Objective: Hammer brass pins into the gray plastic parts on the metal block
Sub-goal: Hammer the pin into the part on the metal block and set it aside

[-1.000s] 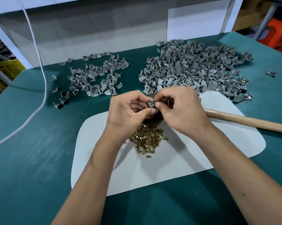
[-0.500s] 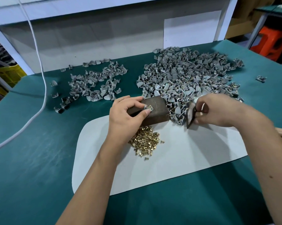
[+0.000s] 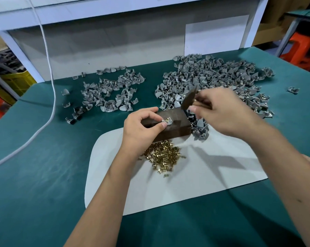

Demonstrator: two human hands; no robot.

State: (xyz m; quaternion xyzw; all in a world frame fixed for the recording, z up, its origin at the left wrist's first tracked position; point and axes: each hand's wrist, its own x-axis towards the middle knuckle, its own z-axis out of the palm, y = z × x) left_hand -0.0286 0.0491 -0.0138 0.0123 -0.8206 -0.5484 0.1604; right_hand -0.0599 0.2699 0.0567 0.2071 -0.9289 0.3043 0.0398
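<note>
A dark metal block rests at the far edge of a white mat. On its top sits one gray plastic part with a brass pin standing in it. My left hand pinches that part in place with thumb and fingers. My right hand grips a hammer near its head; the dark hammer head hangs tilted above the block's right end, blurred by motion. A heap of loose brass pins lies on the mat just in front of the block.
A big pile of gray parts spreads behind and right of the block, a smaller pile at back left. A white cable crosses the green table on the left. An orange stool stands at far right.
The right hand left the part, took the hammer from the mat and raised its head over the block. The left hand set the part on the block and holds it there.
</note>
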